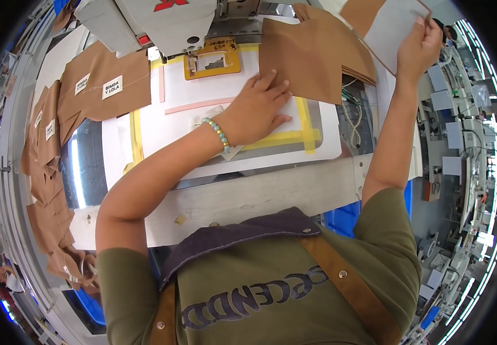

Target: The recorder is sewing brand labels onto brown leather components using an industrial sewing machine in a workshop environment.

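Observation:
My left hand (pixel 258 109) lies over the white sewing template (pixel 329 135) with its fingers spread. Its fingertips reach the near left corner of a stack of brown leather-like panels (pixel 311 60); whether they press on it I cannot tell. Up at the far right, my right hand (pixel 419 49) grips the edge of a brown panel (pixel 387 29), which is lifted and shows a pale grey underside. Just beyond my left hand is a yellow clamp frame (pixel 212 59) beneath the head of a white sewing machine (pixel 165 26). Pink strips (pixel 196 106) and yellow tape mark the template.
Brown pieces with white labels (pixel 107 66) lie left of the machine, and more hang down over the table's left side (pixel 47 167). Loose cables (pixel 352 118) run beneath the right-hand stack. A blue bin (pixel 341 218) sits below the table's front edge (pixel 271 187).

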A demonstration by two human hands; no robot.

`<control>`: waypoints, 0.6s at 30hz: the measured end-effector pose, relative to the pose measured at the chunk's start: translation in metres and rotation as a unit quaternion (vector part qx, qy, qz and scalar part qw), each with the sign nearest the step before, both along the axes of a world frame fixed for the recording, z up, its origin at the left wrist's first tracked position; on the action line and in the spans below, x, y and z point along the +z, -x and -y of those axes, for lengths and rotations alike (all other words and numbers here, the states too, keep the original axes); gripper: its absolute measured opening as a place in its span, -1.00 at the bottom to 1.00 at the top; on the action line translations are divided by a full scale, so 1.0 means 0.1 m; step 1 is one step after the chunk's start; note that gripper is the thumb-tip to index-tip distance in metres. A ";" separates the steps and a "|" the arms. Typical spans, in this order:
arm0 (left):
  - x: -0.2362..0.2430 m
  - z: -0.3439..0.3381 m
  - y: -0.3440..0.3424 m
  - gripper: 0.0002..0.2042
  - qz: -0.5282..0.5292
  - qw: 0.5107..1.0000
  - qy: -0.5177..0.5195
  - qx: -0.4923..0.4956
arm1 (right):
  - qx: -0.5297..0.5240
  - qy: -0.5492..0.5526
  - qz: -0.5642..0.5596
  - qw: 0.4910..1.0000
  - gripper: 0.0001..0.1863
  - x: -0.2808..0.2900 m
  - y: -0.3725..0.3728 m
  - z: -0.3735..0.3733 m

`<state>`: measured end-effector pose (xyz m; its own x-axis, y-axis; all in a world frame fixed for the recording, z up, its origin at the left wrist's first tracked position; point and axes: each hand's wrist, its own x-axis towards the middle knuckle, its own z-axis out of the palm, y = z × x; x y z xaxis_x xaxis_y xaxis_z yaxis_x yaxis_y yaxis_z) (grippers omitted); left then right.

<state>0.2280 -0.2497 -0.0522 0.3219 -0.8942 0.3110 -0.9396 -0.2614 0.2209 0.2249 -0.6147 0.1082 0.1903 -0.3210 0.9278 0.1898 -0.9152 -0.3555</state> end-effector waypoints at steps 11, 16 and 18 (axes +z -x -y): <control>0.35 -0.13 -0.05 -0.53 0.049 0.977 0.201 0.059 | 0.185 0.341 -0.380 0.840 -0.70 -1.30 0.21 -1.48; 0.19 -0.28 -0.18 -0.62 0.073 0.986 0.125 0.078 | 0.249 0.442 -0.350 0.787 -0.71 -1.47 0.37 -1.78; 0.16 -0.34 -0.20 -0.65 0.076 0.991 0.089 0.058 | 0.267 0.444 -0.350 0.780 -0.73 -1.46 0.41 -1.82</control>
